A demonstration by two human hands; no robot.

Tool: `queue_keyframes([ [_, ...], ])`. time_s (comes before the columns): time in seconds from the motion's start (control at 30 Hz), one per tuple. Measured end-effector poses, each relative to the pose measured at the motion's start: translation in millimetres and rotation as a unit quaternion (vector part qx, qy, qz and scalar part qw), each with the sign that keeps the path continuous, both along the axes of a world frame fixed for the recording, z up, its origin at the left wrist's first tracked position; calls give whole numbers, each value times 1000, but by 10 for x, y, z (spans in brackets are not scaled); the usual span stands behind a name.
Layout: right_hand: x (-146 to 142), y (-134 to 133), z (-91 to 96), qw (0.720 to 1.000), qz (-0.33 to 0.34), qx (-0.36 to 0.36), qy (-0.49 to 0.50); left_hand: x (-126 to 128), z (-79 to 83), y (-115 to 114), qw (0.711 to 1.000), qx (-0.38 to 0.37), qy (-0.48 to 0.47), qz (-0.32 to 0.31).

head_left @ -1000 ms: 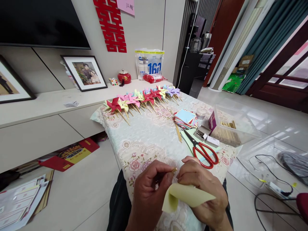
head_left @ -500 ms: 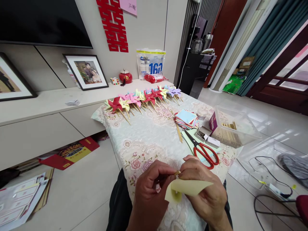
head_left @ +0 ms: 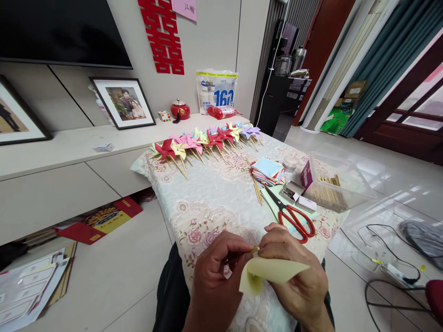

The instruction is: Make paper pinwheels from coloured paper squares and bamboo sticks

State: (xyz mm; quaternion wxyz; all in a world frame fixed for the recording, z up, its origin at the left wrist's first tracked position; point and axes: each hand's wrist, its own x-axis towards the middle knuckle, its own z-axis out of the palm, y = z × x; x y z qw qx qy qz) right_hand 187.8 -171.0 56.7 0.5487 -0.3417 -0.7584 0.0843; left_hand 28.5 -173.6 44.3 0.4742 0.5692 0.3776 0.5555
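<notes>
Low over the near edge of the table, my two hands meet fingertip to fingertip. My left hand is closed, pinching the end of a thin wooden stick that shows only as a short tip. My right hand is closed on a pale yellow paper pinwheel, its curled blades facing me and partly covering the fingers. Most of the stick is hidden. Just beyond my right hand lie red-handled scissors, resting on pale green paper sheets.
Finished pinwheels lie in a row at the table's far side. Cut paper squares, loose sticks, a small open box of pins and a clear plastic tub of sticks are at the right. A flowered cloth covers the table.
The yellow pinwheel has shifted very slightly to the right with my right hand. Both hands keep their grip, and the things on the table are unmoved.
</notes>
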Motion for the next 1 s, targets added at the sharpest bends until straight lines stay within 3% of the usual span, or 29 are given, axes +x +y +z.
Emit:
queue_keyframes([
  [0.17,13,-5,-15,1000,1,-6,0,11,22,1,999,39,29,15],
  [0.43,4,6,7,1000,-10,8,14,19,190,23,982,145,98,67],
  [0.63,-6,1,29,1000,-6,8,19,24,186,25,969,199,112,89],
  [1.0,2,-34,42,1000,-14,3,15,-61,166,4,960,229,156,47],
])
